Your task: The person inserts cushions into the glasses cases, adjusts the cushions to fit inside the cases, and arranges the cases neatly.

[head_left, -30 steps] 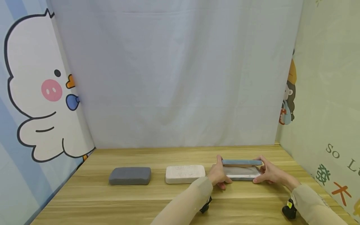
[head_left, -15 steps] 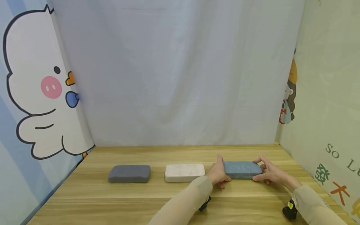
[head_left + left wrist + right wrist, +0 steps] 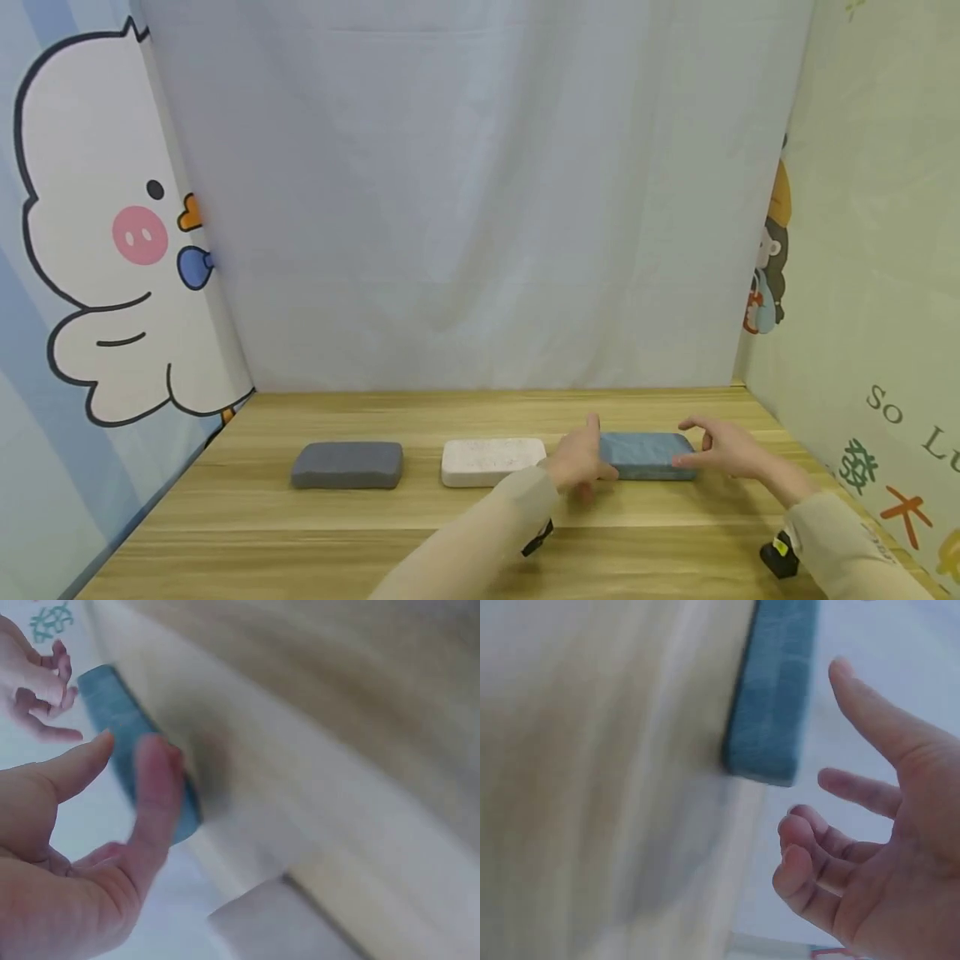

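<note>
A blue glasses case (image 3: 647,455) lies closed on the table, its lid down, between my two hands. At its left end is my left hand (image 3: 579,458), thumb and fingers spread; in the left wrist view the fingers overlap the case without curling round it. My right hand (image 3: 731,450) hovers by the right end, and the right wrist view shows a gap between its loosely bent fingers (image 3: 795,874) and the case. Neither hand grips anything.
A white case (image 3: 492,462) lies just left of my left hand. Farther left sits a dark grey case (image 3: 347,465) in the same row. A pale curtain (image 3: 480,200) hangs behind the wooden table (image 3: 360,542), with printed cloth walls on both sides.
The blue glasses case's raised lid has come down, closing it. Since then both hands have let go, the right hand lifting slightly off the right end.
</note>
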Demonstrator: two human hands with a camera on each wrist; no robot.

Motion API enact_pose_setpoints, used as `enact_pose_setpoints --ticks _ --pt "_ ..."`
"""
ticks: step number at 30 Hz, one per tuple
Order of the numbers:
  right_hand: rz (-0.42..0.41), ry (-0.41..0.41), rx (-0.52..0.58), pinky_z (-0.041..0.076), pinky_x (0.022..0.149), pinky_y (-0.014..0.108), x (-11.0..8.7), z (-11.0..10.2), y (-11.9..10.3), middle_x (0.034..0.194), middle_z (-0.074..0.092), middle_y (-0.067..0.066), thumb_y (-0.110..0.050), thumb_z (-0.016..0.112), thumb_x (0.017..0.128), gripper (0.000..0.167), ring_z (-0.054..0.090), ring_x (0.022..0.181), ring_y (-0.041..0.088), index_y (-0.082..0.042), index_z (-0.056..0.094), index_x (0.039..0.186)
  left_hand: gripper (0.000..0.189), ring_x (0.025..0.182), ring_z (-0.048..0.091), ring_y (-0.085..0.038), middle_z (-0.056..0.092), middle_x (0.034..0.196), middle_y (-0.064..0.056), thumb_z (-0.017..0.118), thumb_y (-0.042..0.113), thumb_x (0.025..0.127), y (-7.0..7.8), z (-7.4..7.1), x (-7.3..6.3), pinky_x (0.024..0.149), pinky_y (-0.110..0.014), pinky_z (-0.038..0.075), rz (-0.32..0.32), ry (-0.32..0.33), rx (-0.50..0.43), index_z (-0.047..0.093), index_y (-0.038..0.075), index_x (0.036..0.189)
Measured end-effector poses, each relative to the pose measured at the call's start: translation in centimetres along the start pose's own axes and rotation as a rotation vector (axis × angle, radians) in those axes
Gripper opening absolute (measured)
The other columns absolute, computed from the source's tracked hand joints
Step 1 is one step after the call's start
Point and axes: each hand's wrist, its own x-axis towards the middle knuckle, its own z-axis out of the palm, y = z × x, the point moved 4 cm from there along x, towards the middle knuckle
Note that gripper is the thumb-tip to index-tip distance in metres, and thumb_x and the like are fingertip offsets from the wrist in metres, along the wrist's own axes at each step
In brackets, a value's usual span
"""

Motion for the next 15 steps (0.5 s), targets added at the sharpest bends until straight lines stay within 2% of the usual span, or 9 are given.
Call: enact_pose_setpoints --ticks 2,4,8,15 --pt "0.012 0.066 -0.068 0.036 0.047 0.024 0.2 -0.7 -1.1 0.072 0.052 0.004 -0.037 0.069 0.088 0.065 0.040 0.051 0.009 0.007 0.049 0.131 0.064 0.050 0.061 -0.020 0.068 0.084 -0.010 0.074 0.024 0.085 0.4 -0.8 -0.3 0.056 -0.025 0.052 0.038 0.003 0.076 0.036 0.013 0.136" --pt "0.009 0.125 -0.094 0.037 0.050 0.025 0.4 -1.3 -2.3 0.079 0.056 0.006 -0.038 0.063 0.093 0.062 0.044 0.057 0.011 0.008 0.048 0.132 0.059 0.064 0.064 -0.018 0.068 0.090 -0.005 0.071 0.031 0.088 0.8 -1.7 -0.6 0.062 -0.026 0.052 0.068 0.011 0.139 0.040 0.013 0.136" --pt "-0.030 0.210 -0.099 0.046 0.058 0.029 0.7 -2.2 -5.0 0.095 0.064 0.013 -0.037 0.050 0.100 0.054 0.057 0.073 0.016 0.005 0.048 0.134 0.050 0.086 0.066 -0.015 0.067 0.112 -0.005 0.064 0.039 0.092 1.3 -3.6 -1.6 0.071 -0.028 0.055 0.151 0.076 0.222 0.048 0.011 0.130" --pt "-0.110 0.323 -0.104 0.054 0.070 0.043 0.7 -2.6 -9.5 0.110 0.065 0.022 -0.034 0.042 0.104 0.051 0.063 0.091 0.029 0.001 0.043 0.141 0.047 0.093 0.068 -0.019 0.068 0.115 -0.008 0.044 0.045 0.101 1.7 -7.5 -4.6 0.077 -0.030 0.058 0.281 0.201 0.288 0.052 0.009 0.130"
